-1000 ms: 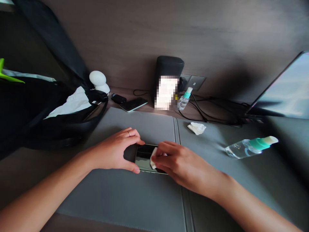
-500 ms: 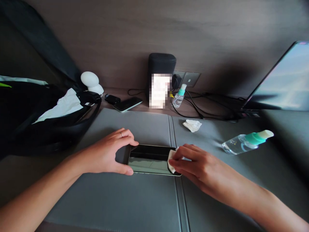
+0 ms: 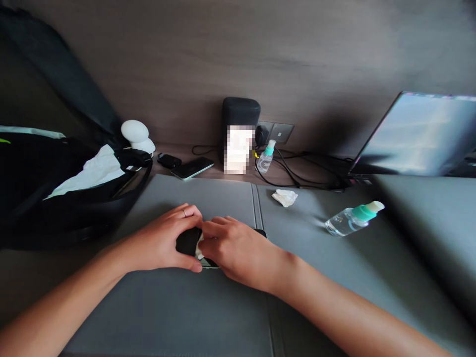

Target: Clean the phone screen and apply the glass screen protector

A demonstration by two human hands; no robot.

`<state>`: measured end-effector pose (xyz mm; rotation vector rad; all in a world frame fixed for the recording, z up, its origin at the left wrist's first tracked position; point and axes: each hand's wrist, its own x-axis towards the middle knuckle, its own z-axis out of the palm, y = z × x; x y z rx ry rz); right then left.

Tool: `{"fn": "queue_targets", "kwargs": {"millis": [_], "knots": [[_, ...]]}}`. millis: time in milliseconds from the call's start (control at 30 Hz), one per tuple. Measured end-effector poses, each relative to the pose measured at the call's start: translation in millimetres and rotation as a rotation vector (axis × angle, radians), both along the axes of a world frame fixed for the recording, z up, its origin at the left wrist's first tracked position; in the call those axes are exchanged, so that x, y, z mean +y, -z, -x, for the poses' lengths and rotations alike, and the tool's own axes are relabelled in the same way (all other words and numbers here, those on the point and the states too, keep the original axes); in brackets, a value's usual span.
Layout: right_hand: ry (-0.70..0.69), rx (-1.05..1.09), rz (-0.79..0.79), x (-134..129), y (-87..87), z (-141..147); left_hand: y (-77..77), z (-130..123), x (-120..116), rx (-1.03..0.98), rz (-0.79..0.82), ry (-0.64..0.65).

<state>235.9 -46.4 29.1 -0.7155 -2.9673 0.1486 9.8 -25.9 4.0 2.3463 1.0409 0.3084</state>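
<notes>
A dark-screened smartphone [image 3: 262, 232] lies flat on the grey padded surface, mostly covered by my hands. My left hand [image 3: 165, 238], with a ring on one finger, grips its left end, a finger on the far edge and the thumb on the near edge. Bunched in the fingers of my right hand [image 3: 240, 250] is a white tissue [image 3: 200, 249], pressed on the screen near that left end. Another crumpled tissue [image 3: 285, 198] rests beyond my right hand. To the right lies a clear spray bottle [image 3: 347, 220] with a green collar.
Along the wall ledge are a white rounded device [image 3: 136, 133], a small black object [image 3: 169, 160], another phone [image 3: 193, 167], a black speaker-like box [image 3: 241, 110], a smaller spray bottle [image 3: 265, 160] and cables [image 3: 290, 171]. A black bag [image 3: 74, 208] stands left, a laptop [image 3: 420, 134] right.
My right hand has slid the tissue left across the phone, from its right end to near my left hand. The left hand keeps its hold. The view has shifted slightly.
</notes>
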Motion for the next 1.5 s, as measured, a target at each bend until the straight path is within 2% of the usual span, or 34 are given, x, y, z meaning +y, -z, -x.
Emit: {"fn": "queue_targets", "kwargs": {"millis": [100,200,367,500,667,900,1067,1267,1500], "knots": [[-0.01,-0.001,0.006,-1.6,-1.5,-4.5,-0.5,0.6,0.0,0.019,0.017,-0.006],[0.003,0.018,0.053,-8.1,-4.9,-30.3,1.2,3.7,-0.1,0.017,0.034,-0.012],[0.141,0.177,0.138,-20.6,-6.2,-80.9,3.1,6.8,-1.5,0.014,0.031,-0.017],[0.206,0.195,0.198,-22.7,-4.0,-101.0,5.9,7.5,-2.0,0.057,0.043,-0.007],[0.215,0.216,0.213,-20.9,1.2,-104.3,9.9,9.5,-1.8,0.084,0.02,-0.032],[0.137,0.395,0.174,-19.9,5.6,-100.4,2.4,6.7,-1.7,0.087,0.028,-0.004],[0.187,0.498,0.119,-16.8,7.7,-98.0,0.9,7.9,1.5,0.061,0.032,0.026],[0.168,0.339,0.223,-14.6,8.3,-95.7,-2.1,8.1,0.5,0.039,-0.005,0.034],[0.188,0.307,0.203,-12.1,6.4,-101.8,-2.0,9.6,2.6,0.051,0.008,0.037]]}}
